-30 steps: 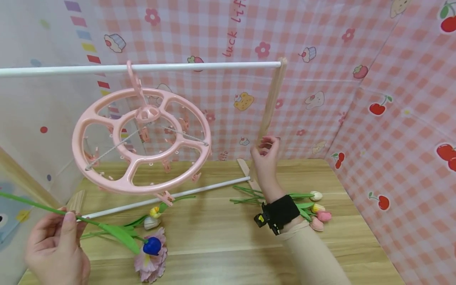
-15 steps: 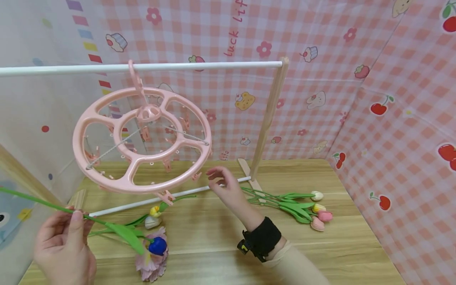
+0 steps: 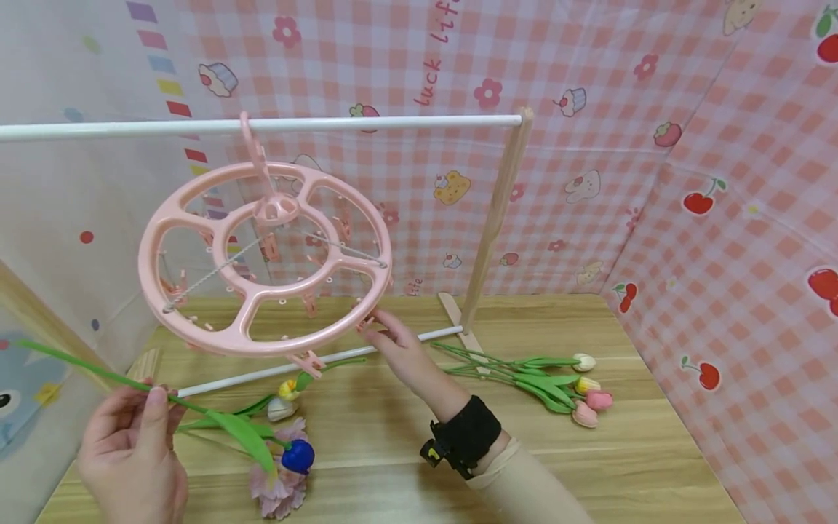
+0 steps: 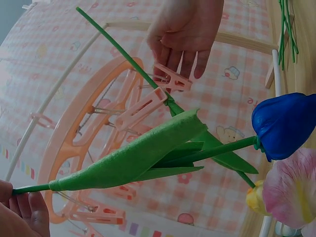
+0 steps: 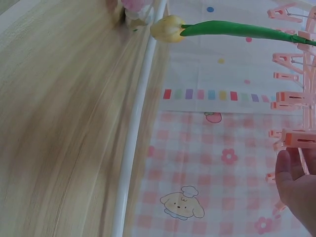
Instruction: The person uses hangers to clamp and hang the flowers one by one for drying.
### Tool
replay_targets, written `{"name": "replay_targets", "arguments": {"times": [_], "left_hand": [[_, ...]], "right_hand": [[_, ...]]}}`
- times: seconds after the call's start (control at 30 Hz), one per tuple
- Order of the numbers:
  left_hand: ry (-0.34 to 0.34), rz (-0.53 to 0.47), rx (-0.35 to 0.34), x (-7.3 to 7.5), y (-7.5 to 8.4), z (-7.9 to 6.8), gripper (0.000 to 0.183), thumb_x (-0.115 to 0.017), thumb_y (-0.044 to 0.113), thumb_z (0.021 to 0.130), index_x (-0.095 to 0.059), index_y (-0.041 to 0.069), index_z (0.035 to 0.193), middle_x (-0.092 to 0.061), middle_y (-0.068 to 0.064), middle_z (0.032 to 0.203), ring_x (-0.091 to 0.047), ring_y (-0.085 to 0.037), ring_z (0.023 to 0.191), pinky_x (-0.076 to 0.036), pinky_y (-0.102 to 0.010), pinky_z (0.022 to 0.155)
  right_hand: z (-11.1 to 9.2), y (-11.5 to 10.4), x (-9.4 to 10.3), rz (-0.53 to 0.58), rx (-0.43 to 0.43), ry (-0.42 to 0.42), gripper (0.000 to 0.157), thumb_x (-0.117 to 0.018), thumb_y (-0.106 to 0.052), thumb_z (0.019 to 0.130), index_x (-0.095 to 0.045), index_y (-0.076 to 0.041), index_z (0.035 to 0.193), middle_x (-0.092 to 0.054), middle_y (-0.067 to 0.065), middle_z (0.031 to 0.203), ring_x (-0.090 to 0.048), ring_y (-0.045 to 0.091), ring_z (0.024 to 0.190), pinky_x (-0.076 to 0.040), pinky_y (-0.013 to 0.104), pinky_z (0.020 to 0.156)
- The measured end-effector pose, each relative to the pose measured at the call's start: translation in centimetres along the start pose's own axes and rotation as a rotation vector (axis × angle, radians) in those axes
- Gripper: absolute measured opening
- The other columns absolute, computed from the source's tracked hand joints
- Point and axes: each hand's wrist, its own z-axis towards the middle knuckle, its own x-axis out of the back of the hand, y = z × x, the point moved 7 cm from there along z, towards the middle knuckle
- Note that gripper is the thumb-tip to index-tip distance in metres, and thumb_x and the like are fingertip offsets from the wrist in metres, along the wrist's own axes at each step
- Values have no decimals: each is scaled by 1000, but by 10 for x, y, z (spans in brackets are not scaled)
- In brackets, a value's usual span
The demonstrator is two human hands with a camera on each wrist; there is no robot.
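"Since both hands are in view, what is the left hand [image 3: 134,455] doing?"

"Pinching the green stem of the blue tulip [image 3: 297,457] between thumb and fingers. It holds the tulip aslant above the desk [image 3: 366,466], blossom to the right."

"And the right hand [image 3: 406,360]?"

"Its fingers are loosely extended and a little parted, right at a pink clip [image 3: 364,325] on the rim of the round rack [image 3: 149,266]. Whether they press the clip, I can't tell."

"How does the rack sit?"

"It hangs by its hook [image 3: 249,142] from a white rod [image 3: 393,122]. Another clip [image 4: 140,108], on the near edge, grips the stem of a yellow tulip [image 3: 288,391], whose head tips down to the left."

"Farther out?"

"A white tulip [image 3: 281,410] and a large pale pink flower [image 3: 281,495] are at the left, the pink one partly behind the blue blossom. On the right, near the foot of the wooden post [image 3: 500,211], a bunch of tulips [image 3: 550,378] lies on the desk, with white, yellow and pink heads pointing right."
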Motion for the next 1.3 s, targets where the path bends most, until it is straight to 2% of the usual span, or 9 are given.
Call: {"name": "replay_targets", "arguments": {"times": [0.13, 0.23, 0.4, 0.53, 0.77, 0.97, 1.17, 1.3], "left_hand": [[-16, -9, 11, -1, -2, -2, 26, -56, -22, 71, -46, -25, 96, -56, -22, 78, -59, -24, 66, -53, -25, 53], [-34, -21, 19, -3, -3, -4, 26, -54, -23, 71, -46, -26, 96, -56, -21, 77, -59, -24, 66, -53, -26, 54], [-70, -11, 14, -8, -4, -6, 26, -53, -22, 73, -44, -27, 97, -56, -21, 76, -60, -23, 66, -53, -26, 55], [-96, 3, 17, -10, -5, -7, 24, -53, -21, 74, -44, -26, 96, -56, -21, 79, -60, -24, 67, -53, -26, 55], [-114, -31, 56, -14, -9, -11, 22, -52, -23, 73, -46, -24, 94, -56, -23, 82, -60, -25, 69, -53, -27, 57], [-151, 18, 39, -19, -8, -18, 22, -51, -23, 74, -44, -26, 94, -57, -21, 81, -60, -23, 70, -53, -26, 58], [-196, 28, 65, -24, -13, -24, 19, -47, -25, 75, -44, -26, 93, -57, -21, 81, -59, -23, 71, -52, -25, 58], [-185, 106, 76, -24, -15, -28, 19, -50, -23, 75, -44, -25, 93, -57, -18, 80, -58, -21, 70, -52, -24, 58]], "right_hand": [[-1, -1, 1, 55, 22, -9, 35, -38, -6, 93, -40, -1, 128, -44, 16, 127, -45, 30, 112, -37, 34, 96], [-1, -1, 2, 69, 46, -17, 34, -39, -5, 93, -41, 3, 126, -48, 21, 119, -46, 34, 108, -40, 35, 94], [-1, 2, 5, -5, 56, 3, 31, -46, -9, 91, -48, -1, 121, -53, 20, 103, -49, 28, 98, -46, 30, 81], [-2, 2, 7, -16, 63, 19, 29, -52, -10, 88, -51, -2, 116, -54, 19, 101, -50, 26, 95, -48, 31, 80], [-7, -5, 8, -28, 104, 36, 29, -58, -5, 83, -52, 1, 110, -56, 19, 97, -52, 27, 92, -47, 31, 80], [-13, -13, 6, -18, 172, 14, 28, -61, -1, 80, -52, 4, 106, -56, 21, 95, -53, 31, 88, -47, 41, 80], [-21, -25, 0, 19, 187, -5, 29, -64, -3, 78, -52, 6, 103, -56, 22, 93, -53, 33, 87, -44, 52, 80], [-25, -34, -8, 29, 202, -39, 28, -63, 1, 77, -51, 8, 102, -56, 24, 91, -54, 33, 85, -45, 49, 79]]}}
